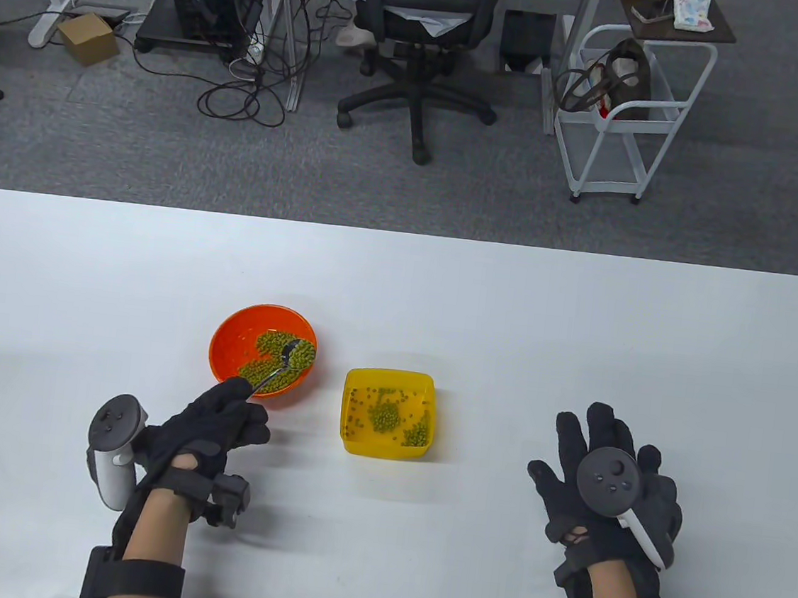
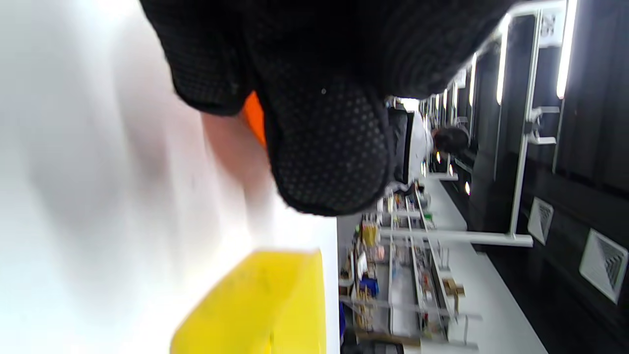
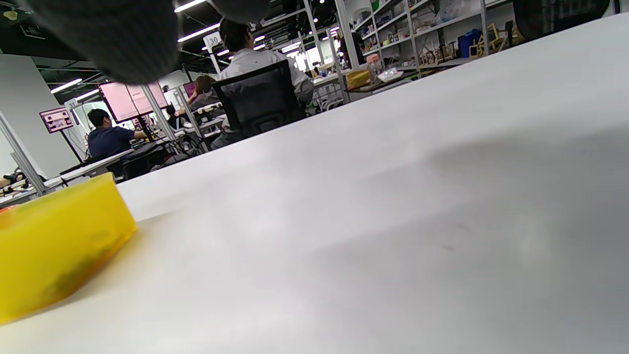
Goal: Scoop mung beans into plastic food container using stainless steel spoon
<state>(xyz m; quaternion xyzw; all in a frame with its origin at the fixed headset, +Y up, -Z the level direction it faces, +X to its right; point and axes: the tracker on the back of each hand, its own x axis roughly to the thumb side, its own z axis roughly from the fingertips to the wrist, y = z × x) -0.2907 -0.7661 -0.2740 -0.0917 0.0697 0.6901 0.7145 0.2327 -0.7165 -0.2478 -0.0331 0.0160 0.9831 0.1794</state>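
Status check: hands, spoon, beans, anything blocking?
Left hand holds spoon, its tip in orange bowl among beans. Right hand flat on table, fingers spread. Yellow container partly filled. Path between bowl and container unobstructed.

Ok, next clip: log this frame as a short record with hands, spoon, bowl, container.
left hand: grips the spoon handle
spoon: bowl end down among the mung beans
orange bowl: holds most of the beans
yellow container: right of the bowl, some beans inside
right hand: flat on the table, fingers spread, holding nothing

Beyond white table [image 1: 582,318]: black office chair [image 1: 428,24], white trolley [image 1: 628,116], cardboard box [image 1: 88,38].
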